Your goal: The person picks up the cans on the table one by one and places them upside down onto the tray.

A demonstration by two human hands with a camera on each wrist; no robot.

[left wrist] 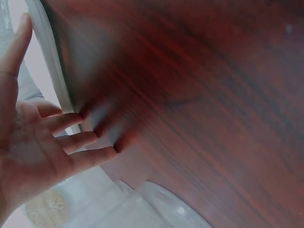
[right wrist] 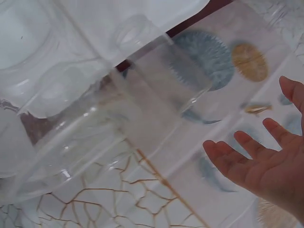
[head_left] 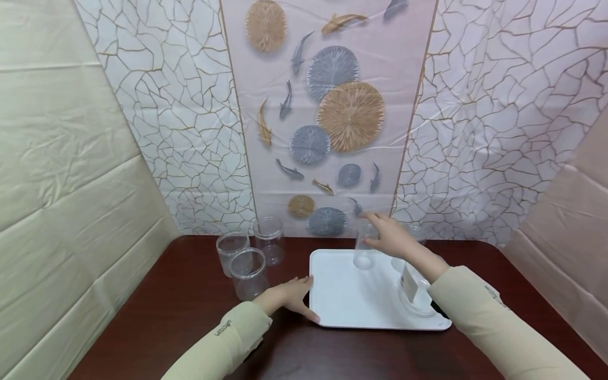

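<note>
My left hand is at the left edge of a white tray, thumb near the front corner and fingers spread along the side. In the left wrist view the left hand has its palm showing and fingers extended. Over the back of the tray, my right hand reaches above a tall clear cup. The right wrist view shows the right hand with fingers spread and nothing held, apart from the clear cup. A clear container with a pale label stands on the tray's right side, partly behind my right forearm.
Three clear jars stand left of the tray: one at the back, one at the left and one in front. Another clear vessel is partly hidden behind my right wrist. A patterned cloth wall borders the dark red table.
</note>
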